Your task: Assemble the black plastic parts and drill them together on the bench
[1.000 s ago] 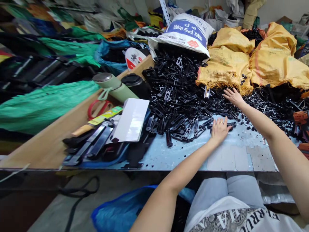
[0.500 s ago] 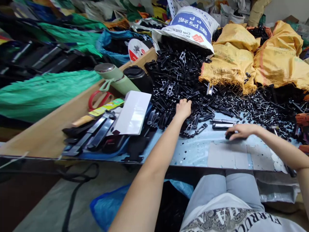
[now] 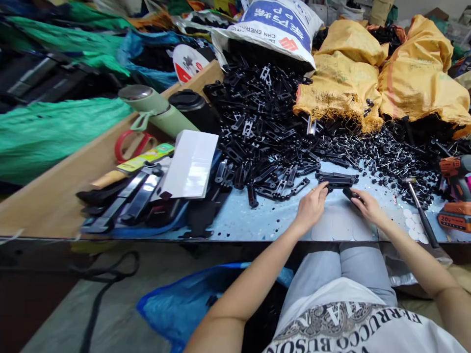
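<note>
Both hands have been brought close together near the front edge of the worktable (image 3: 257,225). The left hand (image 3: 312,207) has been withdrawn from the heap of black plastic parts (image 3: 265,122), while the right hand (image 3: 369,207) has hardly shifted. From this it is judged that picking from the heap has given way to handling of the pieces already drawn out.

Nearest, below the table edge, a blue bag (image 3: 184,309) is seen on the floor. At the table's front edge, the left fingertips are laid on the end of a long black bar (image 3: 337,178). Whether that bar is pinched cannot be told. The right fingers are closed around a small black piece (image 3: 351,193), which lies just beside the bar.

At the right front corner a hammer (image 3: 419,208) and an orange cordless drill (image 3: 455,196) are laid. Toward the left edge a white card (image 3: 191,164), red scissors (image 3: 132,144) and a green flask (image 3: 158,113) are found. At the far edge, the heap is spilled from a white sack (image 3: 272,24), and yellow sacks (image 3: 415,73) are piled beside it.
</note>
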Demonstrator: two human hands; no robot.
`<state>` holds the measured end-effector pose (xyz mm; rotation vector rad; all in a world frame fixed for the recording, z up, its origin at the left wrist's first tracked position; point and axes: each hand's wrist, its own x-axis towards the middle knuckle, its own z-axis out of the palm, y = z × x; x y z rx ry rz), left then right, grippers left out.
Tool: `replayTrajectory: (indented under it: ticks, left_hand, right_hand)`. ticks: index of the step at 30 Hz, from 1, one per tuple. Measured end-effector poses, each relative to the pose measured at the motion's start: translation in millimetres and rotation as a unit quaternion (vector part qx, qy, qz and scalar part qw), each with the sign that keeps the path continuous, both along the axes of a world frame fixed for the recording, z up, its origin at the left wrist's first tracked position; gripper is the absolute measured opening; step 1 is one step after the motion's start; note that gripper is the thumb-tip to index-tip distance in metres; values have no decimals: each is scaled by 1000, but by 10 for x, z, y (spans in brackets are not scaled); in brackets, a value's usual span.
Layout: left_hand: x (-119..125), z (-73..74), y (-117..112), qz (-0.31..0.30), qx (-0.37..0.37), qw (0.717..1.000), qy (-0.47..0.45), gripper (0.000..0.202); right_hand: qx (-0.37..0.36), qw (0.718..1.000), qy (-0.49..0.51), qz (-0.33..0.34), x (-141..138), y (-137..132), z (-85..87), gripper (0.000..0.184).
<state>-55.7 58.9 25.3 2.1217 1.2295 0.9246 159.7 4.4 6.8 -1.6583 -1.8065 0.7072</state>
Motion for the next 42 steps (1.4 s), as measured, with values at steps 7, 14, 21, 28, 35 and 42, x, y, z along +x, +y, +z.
replayTrajectory:
  ticks: [7, 14, 21, 28, 35, 42]
  left_hand:
    - [299, 49, -318, -18, -24, 991, -134, 35]
    - [241, 129, -357, -41, 42, 993, -106, 33]
    - [493, 203, -512, 79, 100, 972, -196, 35]
    - [438, 185, -370, 38, 59, 982, -173, 34]
    - [343, -233, -500, 84, -5, 996, 37, 48]
    - [406, -15, -236, -223, 116, 924, 287, 45]
  right_hand:
    - [-98, 924, 370, 18, -232, -20, 119, 67]
    - [-24, 973, 203, 107, 26, -91, 261, 58]
    - [18, 977, 202, 64, -247, -174, 254, 61]
    - [-16, 981, 190, 29, -377, -212, 119, 63]
    - [23, 995, -92, 44, 432, 478, 255, 45]
    - [-58, 842, -471, -257, 2127, 1388, 580, 45]
